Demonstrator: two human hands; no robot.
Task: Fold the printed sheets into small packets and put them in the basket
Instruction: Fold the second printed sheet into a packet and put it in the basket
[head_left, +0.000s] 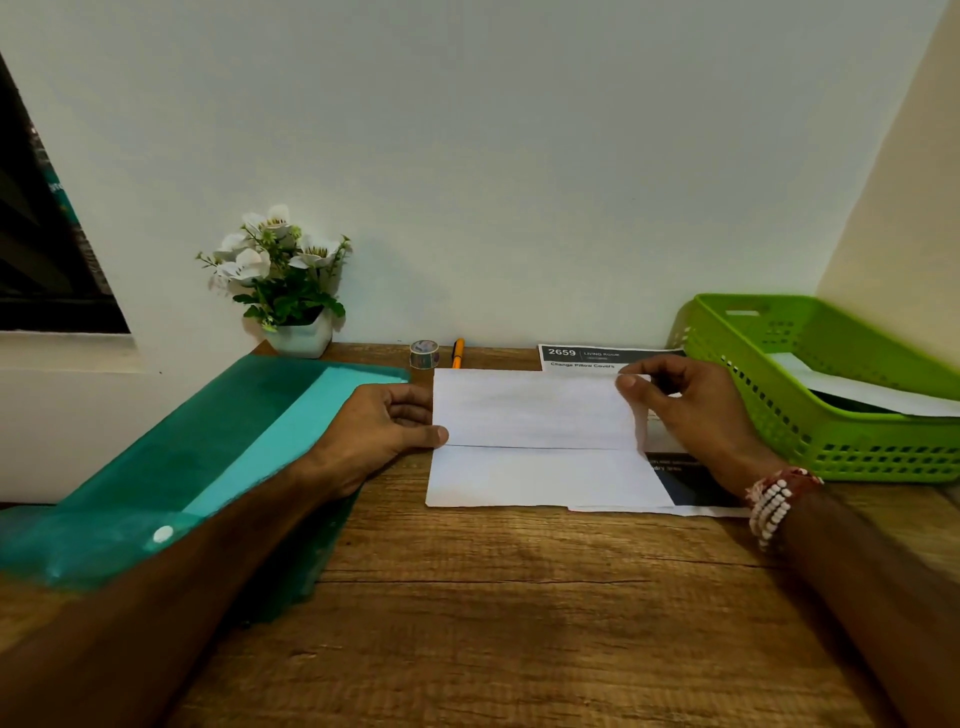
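- Head view: a white sheet (535, 436) is seen at the middle of the frame, laid flat on a wooden table (467, 613).
- A straight line is seen across the sheet from left to right; whether it is a crease or the edge of a folded-over flap cannot be told.
- The left hand (379, 431) is placed left of the middle. Its thumb tip is laid on the sheet's left edge at the line, its fingers are curled against that same edge, and the sheet is gripped there.
- The right hand (685, 410) is placed right of the middle. The sheet's upper right corner is pinched between its thumb and curled fingers, and that corner is slightly lifted.
- A bracelet (774, 504) of white and red beads is worn on the right wrist.
- A printed sheet (597, 356) is laid under the white one. Its heading "2659" is shown above the upper edge, and a dark printed patch is shown at the lower right.
- A green basket (831, 447) is set at the right edge of the frame, just beside the right hand and apart from the white sheet. White paper (857, 395) is held inside it.
- A teal folder (208, 452) is spread at the left, partly covered by the left forearm.
- A plant (291, 291) is stood against the wall, up and left of the middle.
- A tape roll (424, 354) and a pen (457, 353) are set side by side just above the sheet's upper left corner.
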